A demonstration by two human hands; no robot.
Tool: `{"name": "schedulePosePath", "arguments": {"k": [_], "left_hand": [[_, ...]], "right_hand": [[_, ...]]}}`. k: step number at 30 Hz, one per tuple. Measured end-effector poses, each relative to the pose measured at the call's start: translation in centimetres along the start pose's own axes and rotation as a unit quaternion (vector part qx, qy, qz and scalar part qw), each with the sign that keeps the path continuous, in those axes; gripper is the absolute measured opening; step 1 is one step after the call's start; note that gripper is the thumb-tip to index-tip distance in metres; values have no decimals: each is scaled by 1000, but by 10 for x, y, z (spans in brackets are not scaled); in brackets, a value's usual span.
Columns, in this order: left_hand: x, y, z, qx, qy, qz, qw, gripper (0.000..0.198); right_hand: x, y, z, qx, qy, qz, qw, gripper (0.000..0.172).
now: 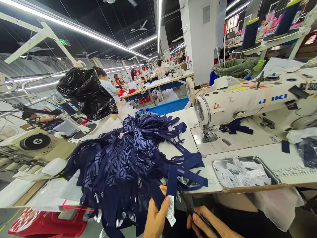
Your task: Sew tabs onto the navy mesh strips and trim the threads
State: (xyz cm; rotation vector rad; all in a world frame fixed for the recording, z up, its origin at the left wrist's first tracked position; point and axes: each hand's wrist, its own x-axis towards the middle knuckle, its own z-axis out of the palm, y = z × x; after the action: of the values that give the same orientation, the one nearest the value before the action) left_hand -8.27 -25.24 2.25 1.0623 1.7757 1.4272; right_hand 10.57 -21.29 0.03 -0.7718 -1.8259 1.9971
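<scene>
My left hand pinches a navy fabric strap between thumb and fingers. A white printed label hangs from the strap beside my thumb. My right hand is closed around dark scissors, whose blades point up and left, close to the strap. Their far tips are hard to make out against the dark cloth. Just beyond my left hand lies a large tied bundle of navy patterned garments, its straps fanned to the right over the white table.
At right stands a white sewing machine. A metal tray of loose labels sits near the table's front edge. A black plastic bag hangs at back left. Below left is a red stool. Thread cones stand upper right; people work farther back.
</scene>
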Motion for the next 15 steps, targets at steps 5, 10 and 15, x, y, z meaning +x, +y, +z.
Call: {"name": "schedulePosePath", "arguments": {"k": [5, 10, 15], "left_hand": [[2, 0, -2, 7, -39, 20, 999, 38], [8, 10, -21, 118, -199, 193, 954, 52], [12, 28, -30, 237, -191, 318, 898, 48]], "right_hand": [[7, -3, 1, 20, 18, -7, 1000, 60], [8, 11, 0, -35, 28, -24, 999, 69], [13, 52, -7, -134, 25, -84, 987, 89]]}}
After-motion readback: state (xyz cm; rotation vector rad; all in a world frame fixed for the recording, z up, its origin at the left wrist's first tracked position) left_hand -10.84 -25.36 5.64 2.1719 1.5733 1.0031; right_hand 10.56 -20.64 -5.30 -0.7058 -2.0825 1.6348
